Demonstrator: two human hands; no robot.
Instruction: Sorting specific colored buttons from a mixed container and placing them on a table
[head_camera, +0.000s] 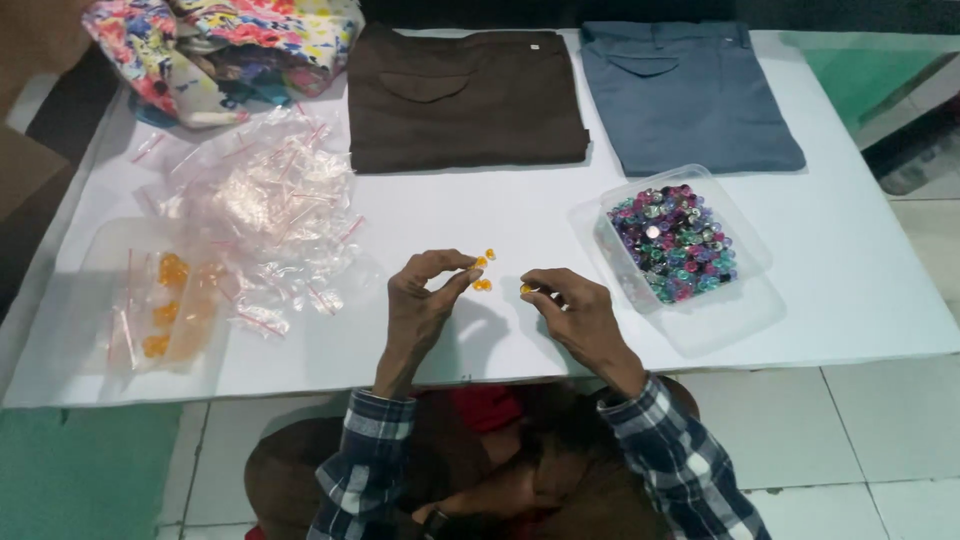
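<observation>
My left hand (425, 298) pinches a small orange bead between thumb and fingertips, just above the white sheet (500, 215). A few more orange beads (484, 270) lie on the sheet right beside those fingertips. My right hand (572, 308) holds another orange bead (526, 289) at its fingertips, a short way right of the left hand. Both hands hover over the sheet's middle front. A clear plastic tub (672, 242) full of mixed purple, teal and silver beads stands to the right of my right hand.
A heap of small clear zip bags (262, 205) lies at the left, with bagged orange beads (170, 305) on a clear lid. Folded brown trousers (462, 95), folded grey-blue trousers (690, 95) and floral cloth (225, 50) line the back. Tiled floor surrounds the sheet.
</observation>
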